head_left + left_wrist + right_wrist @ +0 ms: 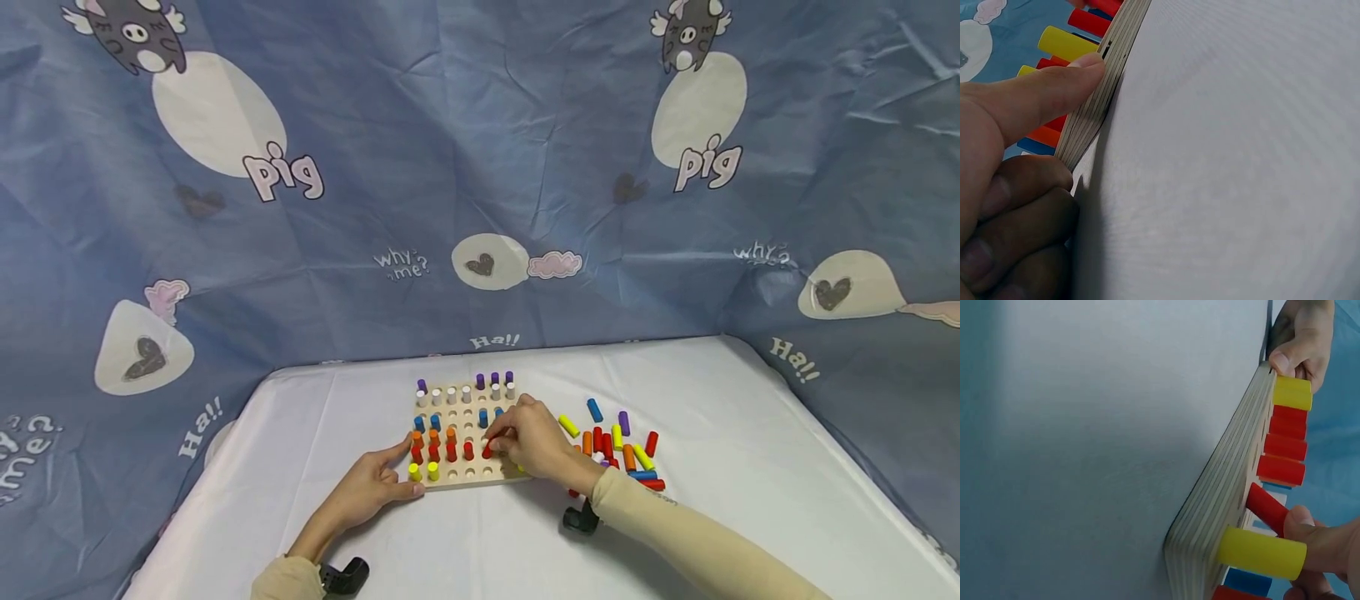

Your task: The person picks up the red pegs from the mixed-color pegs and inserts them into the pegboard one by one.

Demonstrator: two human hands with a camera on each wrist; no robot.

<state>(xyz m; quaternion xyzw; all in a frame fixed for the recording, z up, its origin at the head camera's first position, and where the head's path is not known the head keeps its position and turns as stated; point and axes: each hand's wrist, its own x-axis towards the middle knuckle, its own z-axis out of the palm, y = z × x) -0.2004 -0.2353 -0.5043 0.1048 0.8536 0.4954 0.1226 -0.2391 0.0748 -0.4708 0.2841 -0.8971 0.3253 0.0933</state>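
Beige sleeve (690, 533) nearest; its right hand (536, 437) pinches a tilted red peg (1265, 507) at the pegboard (478, 479), which lies on white cloth (480, 542). Left hand (375, 482), thumb and forefinger parted, grips the board's left end. Cloth runs open off the near edge; loose pegs (617, 437) crowd the right.

I'm facing a blue cloth (420, 167), which is enclosing the far side and both flanks of a white-covered table (750, 467). Wrinkles are running all over it. Two grey winged pigs (135, 54) are floating near the top, with pale blobs (221, 117) sitting below them and dark hearts (480, 265) showing lower down. Pink clouds (555, 265) are drifting among lettering (495, 342) that is reading "pig", "why me?" and "Ha!!". Light is glinting along the creases at upper right, while the table is looking evenly lit.
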